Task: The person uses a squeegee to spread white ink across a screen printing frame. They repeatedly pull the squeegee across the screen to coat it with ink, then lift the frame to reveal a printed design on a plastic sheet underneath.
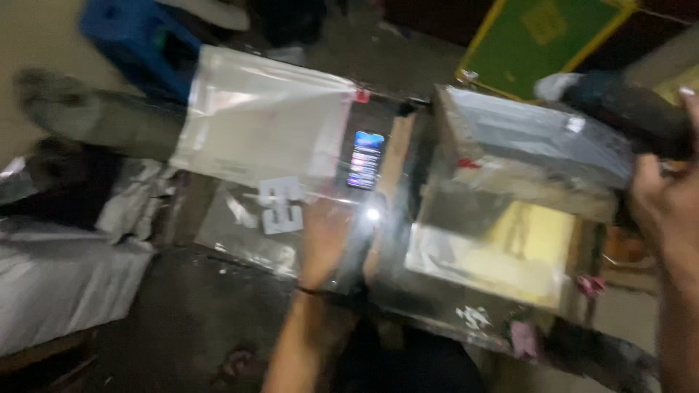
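Observation:
The picture is motion-blurred. My right hand (664, 211) is closed around a dark round handle (626, 109) at the upper right. That handle belongs to a raised, foil-covered lid (524, 138) of a box-like machine. Below the lid a yellow lit panel (528, 244) shows. My left hand (324, 240) lies flat on the table among clear plastic film (247, 233), and I cannot tell whether it is over or under the film. A small white label (280, 205) lies just left of it.
A stack of clear plastic bags (255, 124) lies at the table's far side, beside a phone (365, 159) with a lit screen. A blue stool (138, 36) and a green board with a yellow border (546, 36) stand behind. Grey and white cloth (51, 269) is piled left.

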